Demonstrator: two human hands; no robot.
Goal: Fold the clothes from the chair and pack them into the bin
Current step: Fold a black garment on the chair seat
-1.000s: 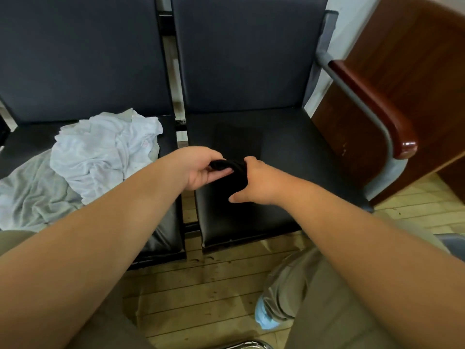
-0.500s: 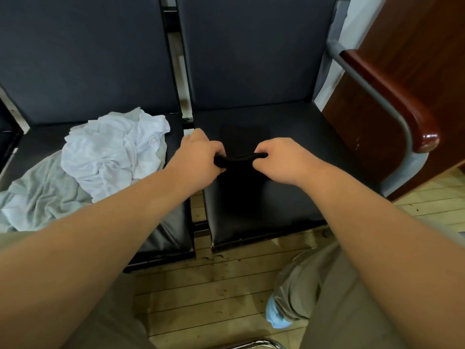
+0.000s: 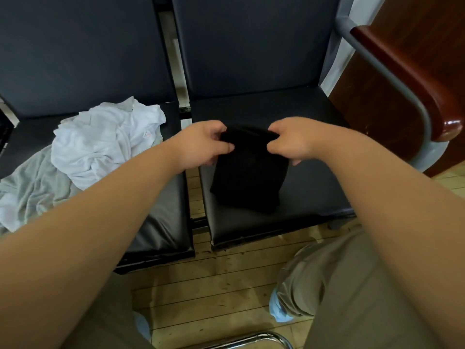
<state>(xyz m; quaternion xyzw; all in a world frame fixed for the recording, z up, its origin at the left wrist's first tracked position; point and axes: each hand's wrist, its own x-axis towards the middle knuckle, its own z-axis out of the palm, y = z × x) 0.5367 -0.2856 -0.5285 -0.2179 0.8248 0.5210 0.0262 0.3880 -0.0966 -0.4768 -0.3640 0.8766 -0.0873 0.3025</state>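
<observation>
Both hands are curled onto the black cloth (image 3: 247,177). The left hand (image 3: 203,144) pinches its top left corner and the right hand (image 3: 292,142) its top right corner, thumbs on the near side, with the top edge running taut between the fingers. Below the fingers the cloth drops as a folded dark panel over the right seat (image 3: 317,197). Its lower edge sits near the seat's front edge, but I cannot tell if it rests there.

Bare seat shows right of the right fingers, out to the armrest (image 3: 407,79), and beyond both sets of fingers up to the backrest. Left of the left fingers, past the gap between the seats, a crumpled white shirt (image 3: 105,142) lies on a grey cloth (image 3: 32,182) on the left seat (image 3: 161,210). The wooden floor (image 3: 226,285) is open below the seats' front edges.
</observation>
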